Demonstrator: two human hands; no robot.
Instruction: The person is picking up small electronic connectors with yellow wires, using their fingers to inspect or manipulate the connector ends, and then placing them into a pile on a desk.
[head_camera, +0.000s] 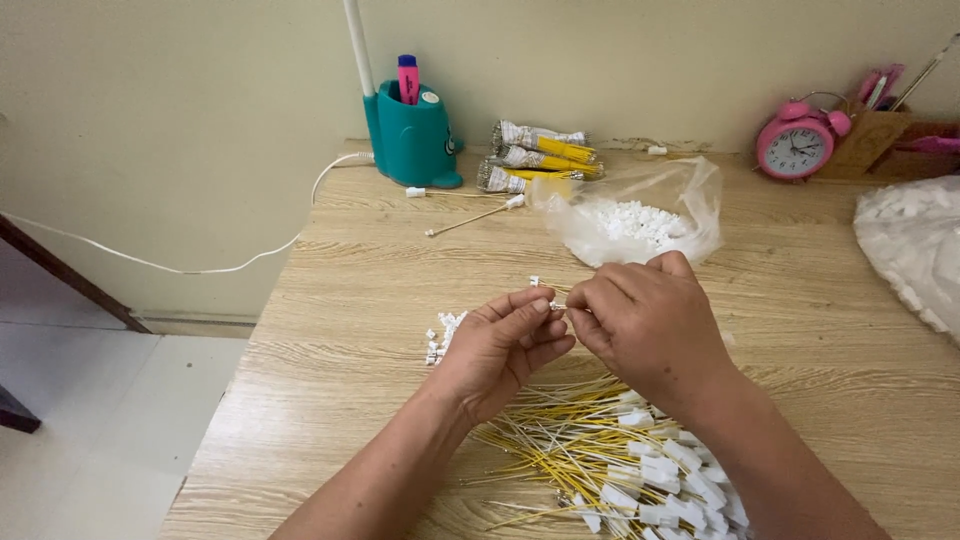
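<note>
White plastic connector (553, 305), tiny, sits pinched between the two hands at mid-table, above the wood top (800, 300). Left hand (500, 345) comes in from lower left, palm up-ish, thumb and forefinger tips closed on the piece from the left. Right hand (645, 320) comes from the right, knuckles up, fingers curled down, tips shut on what looks like the wire end just right of the connector. Wire itself mostly hidden under the right hand; can't tell its full run. Long axis of the joint reads roughly left-right, hand to hand. Both hands equally close, fingertips nearly touching.

Around:
- Small heap of loose white connectors (443, 335) just left of the left hand, on the table, apart from it.
- Pile of yellow and white wires w/ white plugs fitted (620, 465) under and near both wrists, lower centre-right.
- Clear plastic bag of white connectors (640, 215) just beyond the hands, mouth open.
- Bundles of yellow wire (540, 158) at back, by wall.
- Teal pen holder (412, 135) w/ pink marker, back left; white cable trails off table edge.
- Pink alarm clock (797, 145) back right.
- Second white bag (915, 250) at right edge, well apart.

Nothing lies between the fingertips and the piece; the bag is the nearest thing beyond.
</note>
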